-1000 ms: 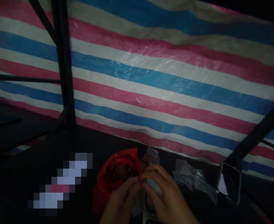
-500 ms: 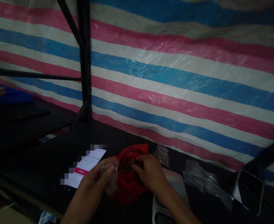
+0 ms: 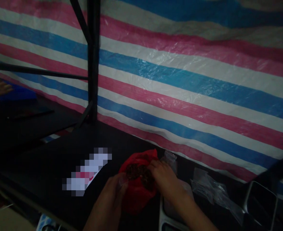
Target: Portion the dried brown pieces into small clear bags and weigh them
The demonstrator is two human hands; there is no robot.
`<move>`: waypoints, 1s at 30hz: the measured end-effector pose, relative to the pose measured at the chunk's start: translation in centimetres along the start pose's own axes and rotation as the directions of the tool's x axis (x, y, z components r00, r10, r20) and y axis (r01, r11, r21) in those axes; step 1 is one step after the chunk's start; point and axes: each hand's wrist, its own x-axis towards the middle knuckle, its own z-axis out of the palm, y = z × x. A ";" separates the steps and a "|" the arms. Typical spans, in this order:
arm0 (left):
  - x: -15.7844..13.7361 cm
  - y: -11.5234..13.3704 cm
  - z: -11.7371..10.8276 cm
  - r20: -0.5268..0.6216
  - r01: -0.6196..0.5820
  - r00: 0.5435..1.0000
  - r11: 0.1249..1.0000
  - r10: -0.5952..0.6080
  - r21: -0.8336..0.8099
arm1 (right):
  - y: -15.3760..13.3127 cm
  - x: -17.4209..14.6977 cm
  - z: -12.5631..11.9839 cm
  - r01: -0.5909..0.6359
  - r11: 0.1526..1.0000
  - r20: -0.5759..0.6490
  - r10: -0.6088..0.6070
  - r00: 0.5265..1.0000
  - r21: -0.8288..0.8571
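Red bag (image 3: 136,200) on a black counter (image 3: 49,163), striped tarp wall (image 3: 191,96) behind, all pretty dim | right fingers (image 3: 156,166) curled at its right rim, can't tell if gripping | left fingers (image 3: 113,184) pinched around a clear baggie (image 3: 123,180) just by the left rim | thin crinkly-looking plastic, roundish open mouth, dark brown bits (image 3: 133,171) inside

Your left hand (image 3: 111,194) pinches a small clear plastic bag (image 3: 123,180) beside the open, soft red bag (image 3: 137,199), small dark-brown pieces (image 3: 132,171) showing inside! Your right hand (image 3: 163,175) is over its right rim, fingers curled, your forearm above a pale-rimmed flat device (image 3: 163,217); crumpled clear plastic (image 3: 215,188) lies right.
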 end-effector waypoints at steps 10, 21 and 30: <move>1.1 0.1 0.2 -0.021 0.055 0.998 0.988 -0.058 -0.142 | -1.2 2.0 3.5 0.075 0.962 -0.072 -0.058 0.996 0.264; 1.2 0.7 -0.3 -0.020 0.001 1.000 0.995 -0.003 -0.099 | -0.1 2.5 5.6 0.103 0.605 -0.151 0.029 0.988 0.790; 5.7 2.0 1.3 0.106 -0.356 0.931 0.933 0.350 0.046 | 0.9 0.5 0.0 0.147 0.417 -0.196 0.077 0.978 0.897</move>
